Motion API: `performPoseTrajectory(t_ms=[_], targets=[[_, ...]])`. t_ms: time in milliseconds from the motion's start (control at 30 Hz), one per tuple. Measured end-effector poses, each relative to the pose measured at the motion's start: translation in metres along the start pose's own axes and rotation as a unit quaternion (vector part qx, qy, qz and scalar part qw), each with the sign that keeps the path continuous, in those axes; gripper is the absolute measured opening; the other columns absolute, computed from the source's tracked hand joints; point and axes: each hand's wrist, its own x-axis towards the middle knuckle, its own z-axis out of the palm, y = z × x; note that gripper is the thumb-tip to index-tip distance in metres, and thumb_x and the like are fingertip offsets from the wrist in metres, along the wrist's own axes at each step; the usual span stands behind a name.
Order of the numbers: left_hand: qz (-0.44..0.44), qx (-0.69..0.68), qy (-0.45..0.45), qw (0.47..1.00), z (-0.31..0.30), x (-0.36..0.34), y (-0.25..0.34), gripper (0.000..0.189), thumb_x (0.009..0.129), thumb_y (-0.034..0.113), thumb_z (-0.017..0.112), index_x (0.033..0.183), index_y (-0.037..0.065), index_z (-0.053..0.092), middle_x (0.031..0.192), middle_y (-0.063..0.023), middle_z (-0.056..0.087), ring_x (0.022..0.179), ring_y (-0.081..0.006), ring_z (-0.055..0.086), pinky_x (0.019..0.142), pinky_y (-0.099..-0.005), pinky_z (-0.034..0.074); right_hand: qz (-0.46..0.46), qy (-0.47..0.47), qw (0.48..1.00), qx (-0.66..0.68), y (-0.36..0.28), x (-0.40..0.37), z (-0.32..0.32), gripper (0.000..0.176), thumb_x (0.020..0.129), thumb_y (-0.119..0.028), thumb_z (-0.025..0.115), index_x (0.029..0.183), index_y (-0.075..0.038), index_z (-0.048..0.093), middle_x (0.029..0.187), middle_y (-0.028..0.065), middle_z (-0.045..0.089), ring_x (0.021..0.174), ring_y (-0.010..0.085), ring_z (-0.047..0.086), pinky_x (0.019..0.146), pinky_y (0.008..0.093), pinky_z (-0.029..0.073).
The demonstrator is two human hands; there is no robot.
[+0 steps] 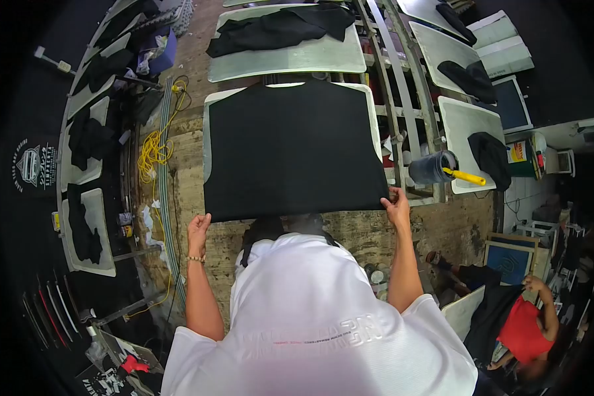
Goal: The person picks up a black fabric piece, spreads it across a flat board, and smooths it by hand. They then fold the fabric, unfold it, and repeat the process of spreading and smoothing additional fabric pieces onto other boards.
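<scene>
A black piece of fabric (294, 148), which looks like a shirt panel, lies spread over a pale flat board (206, 135) in front of me. The board's light rim shows along its top and sides. My left hand (198, 228) pinches the fabric's near left corner. At the near right corner, my right hand (396, 206) grips the cloth between thumb and fingers. Between the two hands the near edge runs nearly straight. Whatever part of the board lies under the fabric is hidden.
Behind stands another board (257, 66) with crumpled black fabric (284, 28). A tub (432, 168) with a yellow-handled tool (465, 176) sits on the right. Yellow cable (153, 155) lies coiled on the left. A person in red (527, 327) handles black cloth at lower right.
</scene>
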Motion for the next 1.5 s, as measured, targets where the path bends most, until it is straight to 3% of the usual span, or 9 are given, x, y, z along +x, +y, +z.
performPoseTrajectory(t_ms=[300,400,633,700,900,967,1167,1300,1500], targets=[[0.057,0.007,0.008,0.998,-0.005,-0.008,0.012,0.028,0.095,0.031,0.068,0.08,0.01,0.057,0.065,0.0067,0.045,0.057,-0.0057,0.032,0.057,-0.0261,0.028,0.038,-0.004,0.999,0.008,-0.012,-0.004,-0.013,0.022,0.086,-0.006,0.07,0.105,0.001,0.063,0.081,0.0054,0.065,0.074,0.0141,0.059,0.069,0.0316,0.048],[0.038,0.023,-0.004,0.999,-0.006,-0.004,0.002,0.027,0.096,0.031,0.066,0.083,0.009,0.059,0.067,0.0058,0.048,0.058,-0.0063,0.034,0.058,-0.0268,0.031,-0.052,0.058,0.996,-0.042,-0.002,0.001,-0.011,0.025,0.082,-0.009,0.073,0.103,0.0,0.063,0.067,0.0092,0.063,0.064,0.0261,0.061,0.065,0.0386,0.049],[0.02,0.042,0.106,0.993,0.005,0.02,-0.003,0.035,0.101,0.037,0.056,0.091,0.005,0.061,0.081,-0.0027,0.06,0.079,-0.0144,0.058,0.078,-0.033,0.048,-0.108,0.078,0.97,-0.206,-0.061,-0.003,0.004,0.027,0.088,-0.013,0.066,0.112,-0.002,0.064,0.124,0.0206,0.06,0.111,0.0383,0.059,0.091,0.0452,0.047],[0.073,0.067,0.119,0.988,0.021,0.033,0.005,0.04,0.101,0.041,0.054,0.104,0.002,0.063,0.093,-0.0071,0.065,0.09,-0.0186,0.063,0.081,-0.036,0.05,-0.324,0.116,0.927,-0.149,-0.074,0.002,0.022,0.04,0.092,-0.02,0.064,0.129,-0.005,0.058,0.138,0.0212,0.051,0.13,0.0434,0.045,0.105,0.0488,0.039],[0.046,0.223,0.197,0.954,0.052,0.028,0.041,0.045,0.1,0.038,0.054,0.127,0.002,0.057,0.115,-0.0168,0.063,0.107,-0.031,0.06,0.091,-0.0475,0.048,-0.312,0.016,0.884,-0.348,-0.069,-0.01,0.049,0.067,0.097,-0.048,0.051,0.151,-0.012,0.036,0.16,0.0179,0.023,0.146,0.0451,0.017,0.115,0.0623,0.016],[0.231,0.376,0.314,0.841,0.06,0.035,0.029,0.039,0.098,0.029,0.056,0.126,0.001,0.057,0.124,-0.0194,0.058,0.117,-0.0361,0.053,0.099,-0.0514,0.041,-0.322,0.035,0.885,-0.333,-0.076,-0.008,0.058,0.068,0.097,-0.047,0.051,0.151,-0.009,0.035,0.16,0.0189,0.023,0.146,0.0451,0.017,0.115,0.0622,0.015],[0.484,0.399,0.002,0.779,0.204,-0.004,0.118,0.054,0.092,0.024,0.06,0.138,0.001,0.048,0.15,-0.0207,0.04,0.142,-0.0399,0.032,0.116,-0.0545,0.023,-0.421,-0.044,0.86,-0.286,-0.151,-0.02,0.127,0.067,0.095,-0.042,0.055,0.149,-0.007,0.038,0.158,0.019,0.026,0.146,0.0435,0.021,0.115,0.0601,0.019],[0.445,0.421,-0.059,0.788,0.224,0.03,0.123,0.063,0.094,0.033,0.057,0.145,0.001,0.041,0.156,-0.0208,0.031,0.145,-0.0404,0.025,0.117,-0.0554,0.02,-0.404,-0.06,0.866,-0.288,-0.173,-0.02,0.156,0.061,0.095,-0.04,0.056,0.148,-0.014,0.042,0.158,0.017,0.027,0.145,0.0431,0.022,0.116,0.0596,0.019],[0.311,0.488,0.107,0.809,0.131,0.121,0.129,0.069,0.096,0.041,0.054,0.149,0.0,0.035,0.159,-0.0216,0.023,0.146,-0.0463,0.019,0.114,-0.0621,0.02,-0.296,-0.03,0.904,-0.305,-0.159,0.003,0.139,0.059,0.093,-0.038,0.059,0.146,-0.016,0.046,0.159,0.0181,0.026,0.145,0.0462,0.021,0.115,0.061,0.018]])
